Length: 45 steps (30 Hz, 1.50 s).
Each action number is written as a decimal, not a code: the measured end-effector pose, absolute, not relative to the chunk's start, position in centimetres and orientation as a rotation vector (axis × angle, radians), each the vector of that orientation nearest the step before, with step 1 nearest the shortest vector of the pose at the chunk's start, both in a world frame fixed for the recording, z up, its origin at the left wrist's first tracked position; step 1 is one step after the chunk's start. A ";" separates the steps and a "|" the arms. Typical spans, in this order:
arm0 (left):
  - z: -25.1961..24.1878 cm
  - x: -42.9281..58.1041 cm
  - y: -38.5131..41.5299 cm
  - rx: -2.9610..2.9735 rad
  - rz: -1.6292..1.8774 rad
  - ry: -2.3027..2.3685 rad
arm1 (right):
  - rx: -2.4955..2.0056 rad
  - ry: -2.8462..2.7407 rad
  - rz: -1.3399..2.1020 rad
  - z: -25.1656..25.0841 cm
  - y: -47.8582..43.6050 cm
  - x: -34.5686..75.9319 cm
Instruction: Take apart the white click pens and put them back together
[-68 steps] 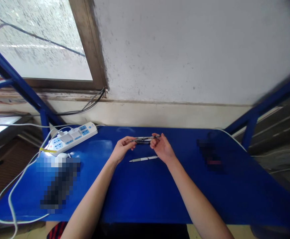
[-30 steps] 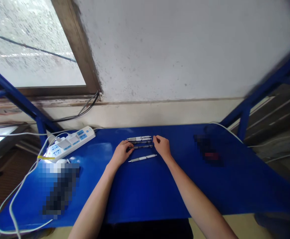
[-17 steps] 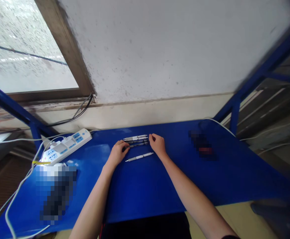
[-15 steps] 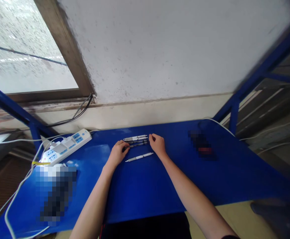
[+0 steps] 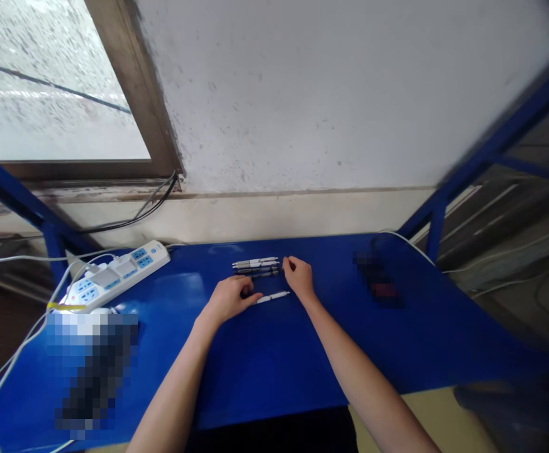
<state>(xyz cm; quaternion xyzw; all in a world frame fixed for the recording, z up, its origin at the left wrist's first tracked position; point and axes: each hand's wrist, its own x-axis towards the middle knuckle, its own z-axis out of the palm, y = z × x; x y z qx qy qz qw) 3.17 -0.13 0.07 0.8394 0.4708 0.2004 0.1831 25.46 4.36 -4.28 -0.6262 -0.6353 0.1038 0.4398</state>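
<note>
Pinched only at its left tip by the left hand (image 5: 229, 299), the slim white plastic pen (image 5: 274, 296) in the middle of the smooth blue table (image 5: 265, 371) could swivel free and scatter the far row of grey pens (image 5: 256, 267), beside which the right hand (image 5: 299, 278) rests loosely curled, empty.

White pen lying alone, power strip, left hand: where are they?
lone white pen (image 5: 274, 296), head view, middle of its barrel.
power strip (image 5: 118, 274), head view, middle of its white body.
left hand (image 5: 227, 299), head view, back of hand.

White power strip (image 5: 114, 275) at blue table's (image 5: 274, 365) left, window (image 5: 43, 82) above.
</note>
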 end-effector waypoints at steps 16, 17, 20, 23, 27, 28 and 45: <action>-0.2 3.4 -0.6 2.399 0.515 1.242 | -1.504 -1.456 0.618 -3.6 2.5 26.1; -0.2 3.4 -0.6 2.385 0.528 1.241 | -1.473 -1.463 0.659 -3.5 2.1 26.1; -0.2 3.4 -0.6 2.350 0.558 1.250 | -1.406 -1.538 0.724 -3.3 1.3 25.8; -0.1 3.5 -0.5 2.338 0.601 1.275 | -1.375 -1.664 0.737 -3.0 0.8 25.2; 0.3 3.6 -0.5 2.296 0.661 1.320 | -1.329 -1.776 0.753 -2.6 0.5 24.8; 0.4 3.6 -0.5 2.281 0.671 1.333 | -1.318 -1.766 0.786 -2.5 0.6 24.9; -0.4 2.2 -1.5 1.964 0.919 1.238 | -1.064 -1.169 1.408 -2.2 0.2 24.2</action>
